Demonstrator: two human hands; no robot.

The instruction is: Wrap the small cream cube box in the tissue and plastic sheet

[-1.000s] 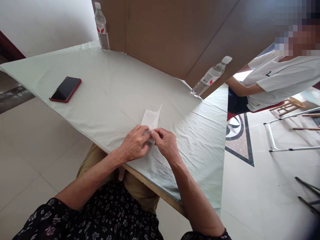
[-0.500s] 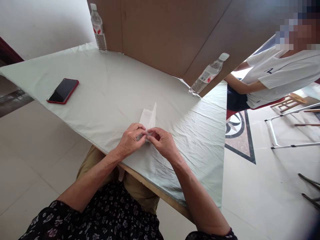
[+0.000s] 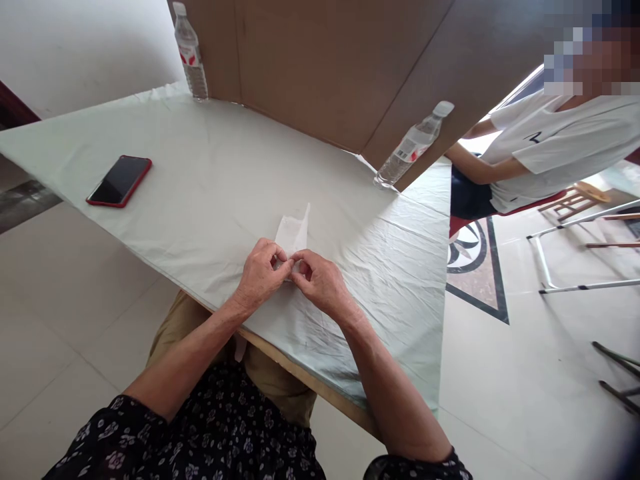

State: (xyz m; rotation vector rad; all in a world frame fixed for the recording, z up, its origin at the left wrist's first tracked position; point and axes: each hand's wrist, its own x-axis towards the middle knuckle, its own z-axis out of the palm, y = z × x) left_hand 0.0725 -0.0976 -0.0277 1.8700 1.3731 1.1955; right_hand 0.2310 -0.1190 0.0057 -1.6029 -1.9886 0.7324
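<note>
A thin, white, translucent sheet, like tissue paper (image 3: 291,232), lies near the front edge of the cloth-covered table (image 3: 200,193). One of its corners sticks up at the far side. My left hand (image 3: 265,270) pinches its near end between thumb and fingers. Right beside it, my right hand (image 3: 320,277) is also closed in a pinch on that end, the fingertips of both hands meeting. The part of the sheet under my fingers is hidden.
A phone in a red case (image 3: 119,181) lies at the left. Clear water bottles stand at the back left (image 3: 191,57) and right (image 3: 414,147), against a brown cardboard panel (image 3: 320,73). A person in a white shirt (image 3: 555,150) sits beyond it at the right.
My left thumb and fingers have shifted their pinch slightly on the sheet's near end, closer to my right fingertips. The whole view has moved a little.
</note>
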